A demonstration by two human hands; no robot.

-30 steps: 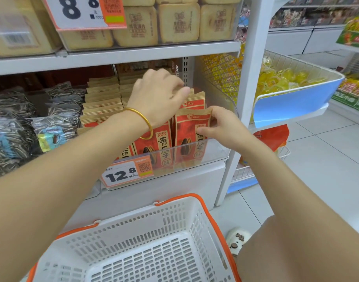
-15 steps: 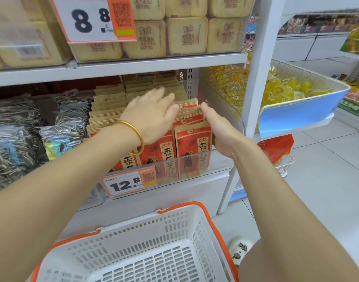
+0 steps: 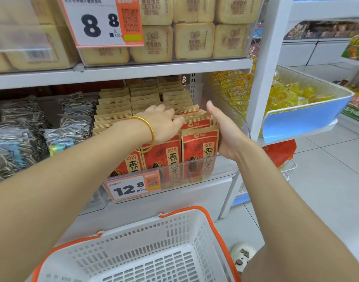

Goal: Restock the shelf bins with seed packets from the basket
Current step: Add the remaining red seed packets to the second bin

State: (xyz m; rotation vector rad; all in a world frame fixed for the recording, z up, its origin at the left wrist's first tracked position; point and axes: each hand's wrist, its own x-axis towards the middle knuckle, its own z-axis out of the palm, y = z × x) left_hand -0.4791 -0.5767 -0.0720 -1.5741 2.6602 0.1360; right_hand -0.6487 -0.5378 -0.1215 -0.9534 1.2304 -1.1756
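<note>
On the middle shelf, at its right end, a clear shelf bin (image 3: pixel 225 166) is packed with seed packets (image 3: pixel 199 153). They have red fronts and brown paper tops and stand upright in three rows running from the bin's front wall to its back. Both of the person's hands are in the bin. The left hand (image 3: pixel 164 123), with a gold bangle (image 3: pixel 149 135) on its wrist, lies flat across the packet tops of the middle row. Its fingers are straight and point toward the right-hand row, pressing down rather than grasping. The right hand (image 3: pixel 225 133) stands on edge between the right-hand row and the bin's right wall, its palm against the side of the front packets and its thumb pointing up. What shows of its fingers runs straight along the packets and grips nothing, though the tips are hidden behind them. A price tag (image 3: pixel 131 187) reading 12.8 is clipped to the left part of the bin's front wall. Bags of striped seeds (image 3: pixel 28 127) are heaped further left on the same shelf. On the shelf above, beige stamped packs (image 3: pixel 192 41) fill another clear bin. Beyond the right upright, a wire bin of yellow sweets (image 3: pixel 296 94) juts out from the end of the rack. The white basket (image 3: pixel 154 247), with its orange rim, sits low in front of the shelf, under the person's forearms and below the bin's front edge.
</note>
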